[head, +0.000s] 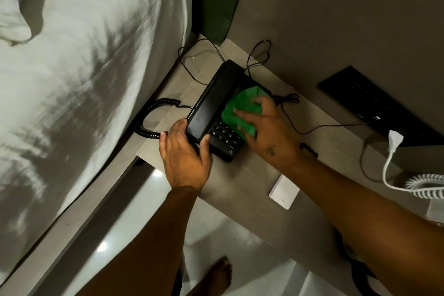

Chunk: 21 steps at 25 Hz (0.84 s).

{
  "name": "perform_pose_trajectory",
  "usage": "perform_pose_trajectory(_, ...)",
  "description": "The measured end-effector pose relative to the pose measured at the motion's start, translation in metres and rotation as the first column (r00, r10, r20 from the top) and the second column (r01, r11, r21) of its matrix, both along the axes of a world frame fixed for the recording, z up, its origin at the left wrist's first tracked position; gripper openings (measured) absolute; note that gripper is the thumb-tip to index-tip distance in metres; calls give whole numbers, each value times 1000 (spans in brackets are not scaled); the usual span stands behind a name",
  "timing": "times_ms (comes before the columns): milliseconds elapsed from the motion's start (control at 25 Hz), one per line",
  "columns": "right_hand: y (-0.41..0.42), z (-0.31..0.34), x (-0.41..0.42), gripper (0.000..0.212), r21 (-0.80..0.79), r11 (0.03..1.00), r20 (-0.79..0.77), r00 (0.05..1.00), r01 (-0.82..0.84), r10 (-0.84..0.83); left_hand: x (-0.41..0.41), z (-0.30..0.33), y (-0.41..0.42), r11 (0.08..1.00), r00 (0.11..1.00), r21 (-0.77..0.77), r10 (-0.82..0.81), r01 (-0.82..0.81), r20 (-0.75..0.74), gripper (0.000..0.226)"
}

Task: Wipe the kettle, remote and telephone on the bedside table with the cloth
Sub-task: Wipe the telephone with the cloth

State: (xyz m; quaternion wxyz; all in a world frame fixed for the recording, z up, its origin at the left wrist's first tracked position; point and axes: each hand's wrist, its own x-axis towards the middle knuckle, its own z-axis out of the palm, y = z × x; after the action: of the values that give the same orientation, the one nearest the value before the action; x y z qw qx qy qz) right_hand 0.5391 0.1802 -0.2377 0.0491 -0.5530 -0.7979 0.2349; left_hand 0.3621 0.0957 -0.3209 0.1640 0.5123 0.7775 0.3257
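Observation:
A black telephone [213, 101] with its handset in the cradle sits on the bedside table [242, 178]. My left hand [185, 154] grips the near end of the telephone, thumb by the keypad. My right hand [269, 132] presses a green cloth [240, 109] onto the telephone's body just above the number keys. Neither the kettle nor the remote is clearly visible; a small dark object [308, 149] lies partly hidden behind my right wrist.
A bed with white sheets [84, 67] borders the table on the left. A coiled black handset cord [149, 118] hangs off the table's left edge. A white card [284, 191], a white plug [394, 140] with coiled cable and a black wall panel [374, 101] sit to the right.

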Motion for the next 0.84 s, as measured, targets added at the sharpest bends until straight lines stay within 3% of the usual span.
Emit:
perform_pose_trajectory(80, 1, -3, 8, 48, -7, 1000, 1, 1000, 28, -28, 1, 0, 0, 1000, 1000, 0, -3, 3, -9, 61)
perform_pose_trajectory(200, 10, -7, -3, 41, 23, 936, -87, 934, 350, -347, 1, -1, 1, 1000, 1000, -4, 1, -1, -24, 61)
perform_pose_trajectory(440, -54, -12, -30, 51, 22, 984, -11, 985, 175, -175, 0, 11, -1, 998, 998, -48, -28, 30, 51, 64)
perform_pose_trajectory(600, -55, 10, -31, 59, -80, 921, -247, 887, 382, -389, -2, 51, -10, 992, 990, -44, -118, 122, 83, 88)
perform_pose_trajectory(640, -60, 16, -31, 63, -96, 902, -305, 850, 421, -430, 1, 64, -13, 994, 980, -20, -101, 106, 170, 88)
perform_pose_trajectory(680, -67, 24, -31, 68, -135, 888, -355, 815, 440, -458, 4, 79, -13, 997, 922, -3, -72, 79, 380, 83)
perform_pose_trajectory(720, -73, 34, -29, 74, -224, 877, -412, 774, 425, -480, 9, 95, -12, 1000, 748, -8, -11, 22, 664, 71)
perform_pose_trajectory(760, -79, 45, -26, 81, -358, 859, -475, 721, 365, -504, 13, 109, -7, 997, 481, -62, 72, -35, 874, 55)
perform_pose_trajectory(800, -84, 57, -22, 85, -494, 825, -527, 660, 275, -535, 14, 120, -1, 989, 255, -130, 144, -70, 956, 40)
perform_pose_trajectory(840, -88, 68, -17, 86, -590, 782, -568, 586, 200, -578, 13, 127, 4, 980, 149, -191, 199, -62, 969, 29)
